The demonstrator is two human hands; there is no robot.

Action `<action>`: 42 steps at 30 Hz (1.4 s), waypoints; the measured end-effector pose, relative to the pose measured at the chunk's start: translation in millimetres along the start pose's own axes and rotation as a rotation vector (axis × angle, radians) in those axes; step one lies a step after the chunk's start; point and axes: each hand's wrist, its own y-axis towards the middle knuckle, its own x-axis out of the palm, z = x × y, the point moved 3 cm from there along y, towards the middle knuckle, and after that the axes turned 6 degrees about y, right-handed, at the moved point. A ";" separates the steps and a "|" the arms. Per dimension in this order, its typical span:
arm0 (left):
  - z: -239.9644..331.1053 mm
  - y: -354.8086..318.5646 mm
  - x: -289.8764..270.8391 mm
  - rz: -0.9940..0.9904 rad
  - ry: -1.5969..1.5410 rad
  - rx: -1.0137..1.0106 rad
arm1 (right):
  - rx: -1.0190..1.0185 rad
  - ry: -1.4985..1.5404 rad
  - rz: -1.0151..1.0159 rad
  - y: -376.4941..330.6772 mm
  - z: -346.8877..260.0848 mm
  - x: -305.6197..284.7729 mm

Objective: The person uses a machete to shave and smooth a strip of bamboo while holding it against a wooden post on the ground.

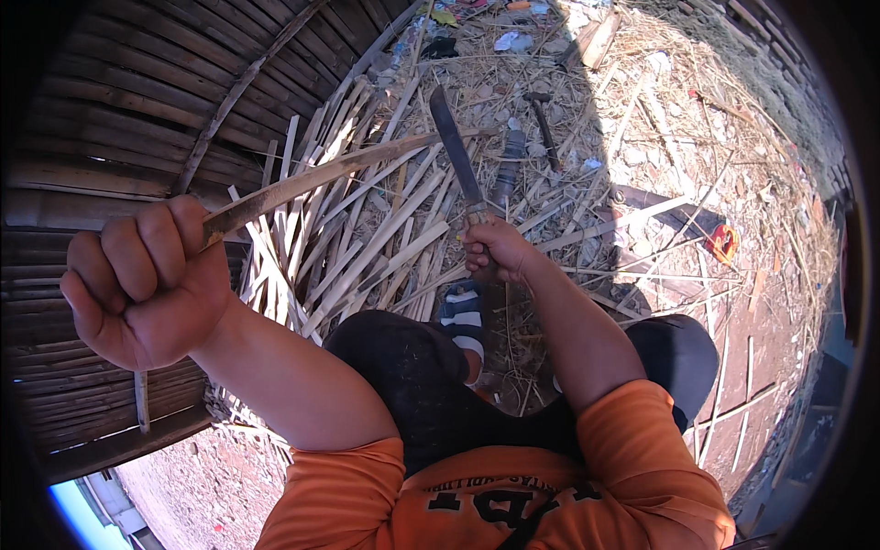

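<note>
My left hand (151, 280) is raised at the left, its fingers wrapped round the near end of a long bamboo strip (316, 174). The strip runs away to the right, and its far part passes behind the blade of a machete (452, 142). My right hand (495, 247) is closed round the machete's handle in front of my knees. The dark blade points up and slightly left; whether it touches the strip I cannot tell. Below and left of the blade lies a pile of split bamboo strips (385, 247).
A hammer (544, 128) and a plastic bottle (511, 160) lie beyond my right hand. An orange object (723, 244) rests on the littered ground to the right. A bamboo wall (128, 119) stands close on the left. A wooden block (600, 41) is at the far side.
</note>
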 end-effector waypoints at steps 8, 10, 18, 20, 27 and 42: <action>1.7 -0.2 -8.0 0.033 -0.018 0.002 | 0.083 -0.009 -0.200 5.7 -6.5 -3.6; 2.5 -3.0 -12.0 0.050 0.002 -0.012 | 0.147 0.209 -0.296 7.3 7.8 4.3; 6.5 -8.4 -36.4 0.076 -0.052 0.025 | -0.127 -0.144 0.090 9.9 -19.8 -8.3; 6.0 -10.8 -38.5 0.084 -0.059 0.024 | -0.224 -0.289 0.290 15.3 -29.7 -19.2; 7.1 -9.8 -34.8 0.099 -0.024 0.023 | -0.125 -0.399 0.364 8.9 -33.9 -5.1; 4.4 -5.8 -27.3 -0.013 -0.097 0.017 | -0.019 0.004 0.200 12.9 -19.0 -50.7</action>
